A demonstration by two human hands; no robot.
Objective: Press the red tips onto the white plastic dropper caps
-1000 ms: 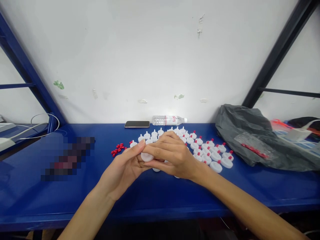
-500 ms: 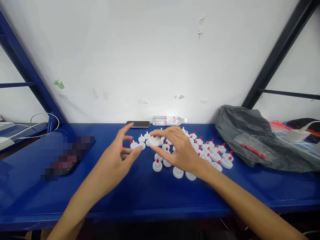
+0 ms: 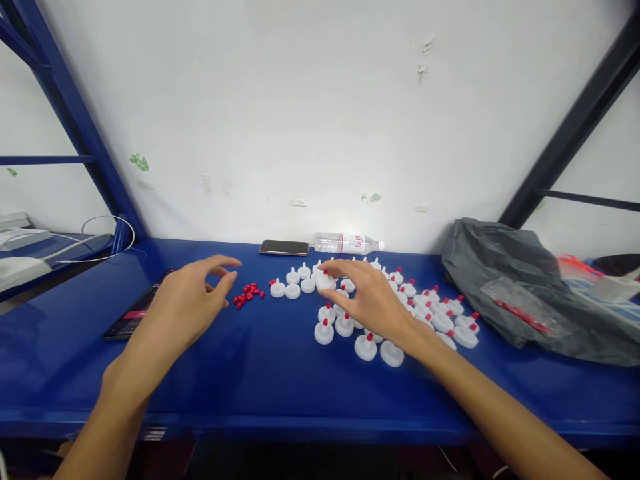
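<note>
My right hand [image 3: 367, 297] pinches a white bottle lid [image 3: 325, 281] with a red tip, held between thumb and fingers over other lids. My left hand [image 3: 193, 290] hovers to the left, fingers curved and apart, with nothing visible in it. Just right of its fingertips lies a small pile of red tip caps [image 3: 247, 295]. Between the pile and my right hand stand several white lids with bare nozzles [image 3: 293, 291]. Many lids with red tips [image 3: 365, 347] spread in front of and beyond my right hand, which partly hides them.
Along the wall lie a dark phone [image 3: 284, 247] and a clear plastic bottle [image 3: 347, 243] on its side. A grey plastic bag [image 3: 500, 293] bearing a clear packet covers the right of the blue table [image 3: 260, 380]. Another phone [image 3: 125, 323] is partly under my left arm.
My left hand has moved left, away from my right hand, uncovering the red cap pile. My right hand still holds the lid. The whole view has shifted slightly.
</note>
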